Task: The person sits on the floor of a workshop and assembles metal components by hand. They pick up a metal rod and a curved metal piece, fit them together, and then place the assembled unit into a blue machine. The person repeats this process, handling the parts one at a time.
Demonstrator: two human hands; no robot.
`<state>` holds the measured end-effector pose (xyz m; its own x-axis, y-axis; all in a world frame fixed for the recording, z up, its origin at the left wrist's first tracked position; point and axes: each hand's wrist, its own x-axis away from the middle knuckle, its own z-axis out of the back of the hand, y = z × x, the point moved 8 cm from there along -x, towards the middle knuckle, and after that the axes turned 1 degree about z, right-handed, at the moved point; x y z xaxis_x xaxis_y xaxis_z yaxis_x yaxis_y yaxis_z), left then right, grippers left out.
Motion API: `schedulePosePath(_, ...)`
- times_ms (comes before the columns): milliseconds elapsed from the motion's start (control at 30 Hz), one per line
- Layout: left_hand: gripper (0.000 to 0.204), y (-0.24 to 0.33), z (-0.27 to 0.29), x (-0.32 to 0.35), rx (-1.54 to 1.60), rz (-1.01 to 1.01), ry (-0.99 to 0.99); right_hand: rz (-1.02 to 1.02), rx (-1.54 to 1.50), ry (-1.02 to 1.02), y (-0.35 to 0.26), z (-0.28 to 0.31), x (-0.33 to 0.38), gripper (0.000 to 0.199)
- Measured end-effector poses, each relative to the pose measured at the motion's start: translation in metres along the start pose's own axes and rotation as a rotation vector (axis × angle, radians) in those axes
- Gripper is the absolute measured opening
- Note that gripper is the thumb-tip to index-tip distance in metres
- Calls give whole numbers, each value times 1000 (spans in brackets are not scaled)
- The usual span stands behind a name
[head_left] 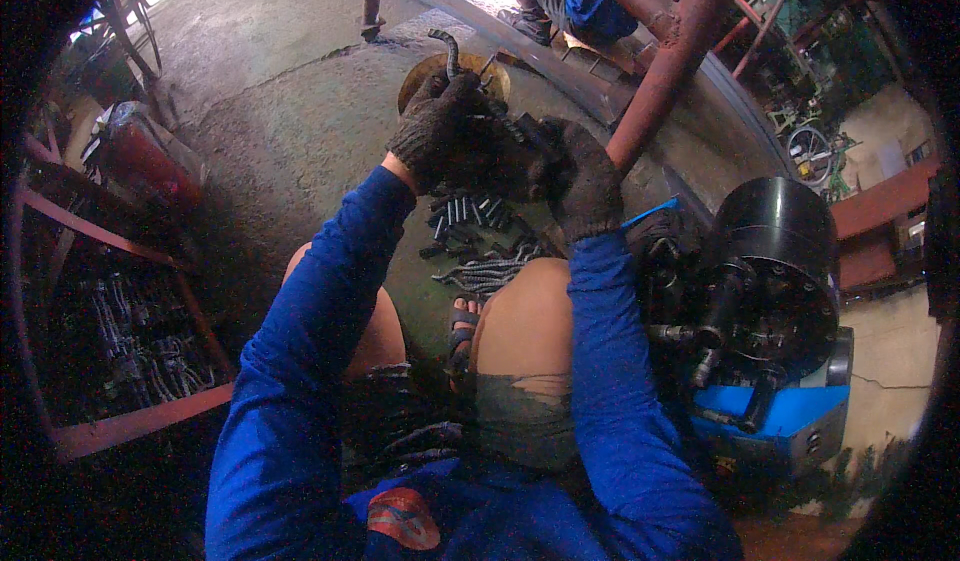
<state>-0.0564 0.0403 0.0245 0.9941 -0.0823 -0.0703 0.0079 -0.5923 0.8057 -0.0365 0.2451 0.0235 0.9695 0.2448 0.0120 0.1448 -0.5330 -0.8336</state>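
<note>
My left hand [440, 126], in a dark knit glove, is closed round a ribbed bent steel rod [450, 49] whose curved end sticks up above the fingers. Across from it, my right hand [588, 176], also gloved, has its fingers wrapped round a dark piece [537, 136] that I cannot make out. Dark shapes between the two hands blur together. Behind the left hand shows a round yellowish disc or shallow pan [412, 83] on the floor. Below the hands lie several short dark rods [465, 213] and a bundle of ribbed bent rods [492, 273].
A black cylindrical machine [770, 231] on a blue base [790, 411] stands close on my right. A reddish steel post [665, 86] slants beside my right hand. On the left, a red-framed rack [150, 416] holds metal pieces. Another person [590, 6] is at the far side.
</note>
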Motion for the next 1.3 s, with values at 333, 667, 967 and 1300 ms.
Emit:
schedulePosePath(333,33,11,1,-3,-487,-421,-117,51,126,-18,-9,-9,6,46)
schedulePosePath(667,38,0,-2,-2,-218,-220,-122,31,92,-50,-8,-4,5,43)
schedulePosePath(967,26,-12,9,-14,-44,-80,16,-12,48,-65,1,-5,-3,47)
schedulePosePath(1300,26,-20,14,-15,66,14,14,-39,33,-62,2,-5,-1,50)
